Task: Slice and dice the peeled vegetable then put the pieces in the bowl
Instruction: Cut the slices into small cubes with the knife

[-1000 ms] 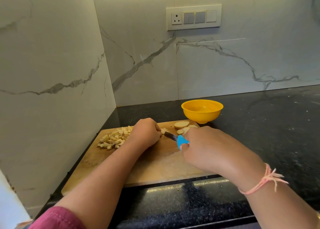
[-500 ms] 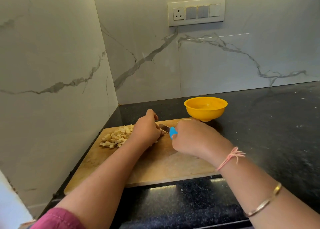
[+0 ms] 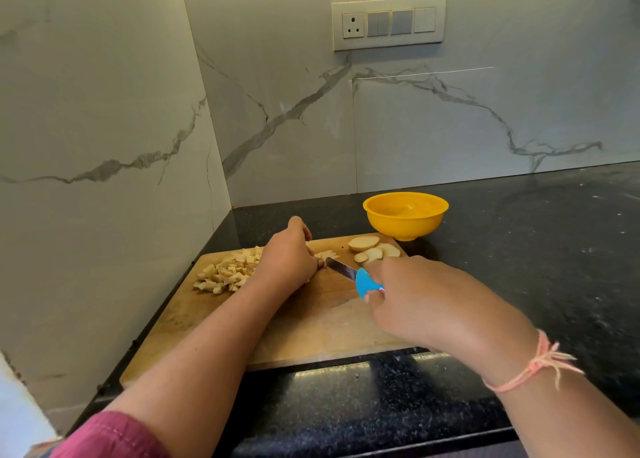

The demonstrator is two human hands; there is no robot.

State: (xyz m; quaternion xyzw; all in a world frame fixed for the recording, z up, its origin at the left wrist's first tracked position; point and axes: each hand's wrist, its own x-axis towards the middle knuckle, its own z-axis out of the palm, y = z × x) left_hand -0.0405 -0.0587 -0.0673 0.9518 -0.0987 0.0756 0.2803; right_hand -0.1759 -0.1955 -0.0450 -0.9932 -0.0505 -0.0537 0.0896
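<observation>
While the right hand gripped the knife by its blue handle, blade slanting away leftward, the left hand pinned the cut strips with curled fingers at the blade's tip. Whole slices lay beyond, beside the bowl.

A white switch panel sits on the marble wall above the black counter.
</observation>
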